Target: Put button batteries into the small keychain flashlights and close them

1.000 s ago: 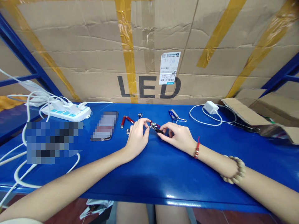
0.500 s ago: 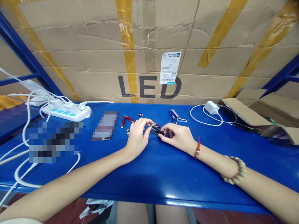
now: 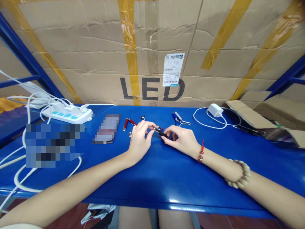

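Behind the desk, cardboard wall (image 3: 95, 47): creased brown sheets crossed by yellow tape strips, printed "LED" in dark letters, with one white shipping label (image 3: 173, 69).
Desk (image 3: 166, 178): glossy blue metal, flat, rounded front edge. The near half between the forearms is open, and the far half carries the clutter.
Cardboard box (image 3: 262, 117): one, flaps open, at the right edge.
White cables (image 3: 26, 140): thick, looped, spilling over the left edge.
Power strip (image 3: 69, 113): one, white plastic with plugs in it, far left.
Phone (image 3: 106, 128): one flat slab, blurred, just left of the hands.
Charger (image 3: 214, 110): one white cube with a thin coiled lead, well to the right.
Left hand (image 3: 139, 140): fingertips pinched on the left end of the black tube.
Right hand (image 3: 182, 138): fingers closed round the tube's other end. Two bead bracelets are on that arm.
Black tube (image 3: 162, 133): one slim cylinder, held tilted between both hands just above the desk's middle.
Red tubes (image 3: 125, 124): two short metal cylinders, lying beside the left hand.
Blue tube (image 3: 175, 117): one, with a wire loop, beyond the right hand.
Silver caps (image 3: 143, 117): two small round pieces near the red tubes.
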`<state>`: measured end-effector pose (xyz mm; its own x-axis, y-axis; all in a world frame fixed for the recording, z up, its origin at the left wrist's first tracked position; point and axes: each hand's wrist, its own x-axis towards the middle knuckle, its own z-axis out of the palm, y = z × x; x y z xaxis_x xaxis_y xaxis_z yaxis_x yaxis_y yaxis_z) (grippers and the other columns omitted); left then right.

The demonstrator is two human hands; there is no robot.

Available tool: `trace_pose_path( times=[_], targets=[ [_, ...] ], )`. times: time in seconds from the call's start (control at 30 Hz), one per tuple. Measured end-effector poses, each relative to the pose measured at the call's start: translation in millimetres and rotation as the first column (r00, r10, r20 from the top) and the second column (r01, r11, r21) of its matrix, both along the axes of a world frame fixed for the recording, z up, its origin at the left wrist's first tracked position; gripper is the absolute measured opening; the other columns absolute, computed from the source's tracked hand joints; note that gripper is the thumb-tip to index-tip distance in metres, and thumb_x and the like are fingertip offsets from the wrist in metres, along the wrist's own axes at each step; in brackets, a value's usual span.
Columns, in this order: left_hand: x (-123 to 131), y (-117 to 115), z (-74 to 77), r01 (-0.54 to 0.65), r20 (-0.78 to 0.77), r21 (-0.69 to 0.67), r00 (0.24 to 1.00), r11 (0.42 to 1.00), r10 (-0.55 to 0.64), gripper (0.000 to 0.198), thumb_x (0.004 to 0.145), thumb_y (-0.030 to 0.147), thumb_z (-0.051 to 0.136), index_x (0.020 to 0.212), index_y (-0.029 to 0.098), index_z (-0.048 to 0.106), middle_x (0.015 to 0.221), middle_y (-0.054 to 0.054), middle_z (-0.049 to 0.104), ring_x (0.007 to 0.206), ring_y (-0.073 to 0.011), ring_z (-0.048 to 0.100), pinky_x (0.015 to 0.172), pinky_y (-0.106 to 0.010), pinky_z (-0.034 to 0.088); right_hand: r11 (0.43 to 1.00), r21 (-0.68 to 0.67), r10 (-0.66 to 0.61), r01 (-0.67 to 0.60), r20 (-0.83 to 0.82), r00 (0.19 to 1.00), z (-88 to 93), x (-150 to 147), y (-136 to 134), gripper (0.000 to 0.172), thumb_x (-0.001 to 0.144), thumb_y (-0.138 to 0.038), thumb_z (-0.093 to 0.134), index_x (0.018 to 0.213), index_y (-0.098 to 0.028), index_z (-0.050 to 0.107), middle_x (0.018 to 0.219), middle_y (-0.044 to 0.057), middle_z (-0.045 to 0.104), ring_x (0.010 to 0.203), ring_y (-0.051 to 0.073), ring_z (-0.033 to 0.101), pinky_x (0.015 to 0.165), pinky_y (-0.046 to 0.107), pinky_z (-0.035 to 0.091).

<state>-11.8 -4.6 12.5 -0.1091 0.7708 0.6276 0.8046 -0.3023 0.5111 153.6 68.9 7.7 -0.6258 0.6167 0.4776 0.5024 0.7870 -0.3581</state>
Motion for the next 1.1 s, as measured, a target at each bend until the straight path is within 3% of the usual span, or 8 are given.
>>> trace_pose_path(
  times=[0.5, 0.6, 0.73, 0.9, 1.1],
  targets=[
    [0.4, 1.7, -1.2, 0.069, -0.023, -0.032, 0.997, 0.997, -0.07, 0.018, 0.085, 0.014, 0.048, 0.099, 0.023, 0.056, 0.093, 0.0, 0.063, 0.084, -0.015, 0.057, 0.08, -0.03, 0.04, 1.0, 0.002, -0.004, 0.004, -0.009, 1.0, 0.6, -0.7, -1.0, 0.015, 0.075, -0.035, 0.059, 0.081, -0.022, 0.062, 0.073, -0.004, 0.065, 0.052, 0.007, 0.055, 0.048, 0.018, 0.036],
    [1.1, 0.5, 0.1, 0.079, -0.009, -0.029, 0.997, 0.996, -0.08, 0.018, 0.085, 0.014, 0.047, 0.1, 0.021, 0.054, 0.091, -0.001, 0.06, 0.083, -0.0147, 0.055, 0.079, -0.029, 0.042, 1.0, -0.001, -0.002, 0.002, -0.018, 1.0, 1.0, 0.0, -1.5, 0.015, 0.076, -0.035, 0.059, 0.081, -0.021, 0.061, 0.075, -0.003, 0.065, 0.052, 0.007, 0.055, 0.049, 0.018, 0.037],
    [2.4, -2.0, -1.2, 0.054, -0.045, -0.007, 0.997, 0.998, -0.055, 0.029, 0.082, 0.015, 0.048, 0.11, 0.019, 0.045, 0.103, -0.006, 0.052, 0.091, -0.0171, 0.051, 0.082, -0.031, 0.042, 1.0, -0.028, 0.001, -0.002, -0.029, 1.0, 1.4, 0.9, -1.0, 0.017, 0.08, -0.036, 0.056, 0.087, -0.022, 0.06, 0.077, -0.002, 0.066, 0.053, 0.008, 0.056, 0.05, 0.018, 0.038],
    [2.9, -1.2, -10.0, 0.001, -0.14, -0.16, 0.99, 0.987, -0.023, 0.045, 0.075, 0.013, 0.049, 0.118, 0.014, 0.035, 0.113, -0.012, 0.045, 0.105, -0.0236, 0.045, 0.089, -0.039, 0.039, 0.999, -0.046, -0.012, 0.01, -0.032, 0.999, 0.6, 1.3, 0.7, 0.02, 0.081, -0.039, 0.054, 0.091, -0.022, 0.059, 0.074, -0.003, 0.066, 0.053, 0.008, 0.057, 0.051, 0.018, 0.039],
    [2.6, -1.0, -10.9, -0.11, -0.239, -0.298, 0.97, 0.948, 0.037, 0.037, 0.078, 0.011, 0.039, 0.115, 0.013, 0.037, 0.112, -0.012, 0.046, 0.106, -0.0252, 0.043, 0.088, -0.042, 0.037, 0.999, -0.046, -0.011, 0.009, -0.039, 0.999, -0.5, 1.6, 0.5, 0.02, 0.081, -0.039, 0.055, 0.091, -0.023, 0.059, 0.074, -0.004, 0.065, 0.052, 0.007, 0.056, 0.052, 0.018, 0.039]
  ],
)
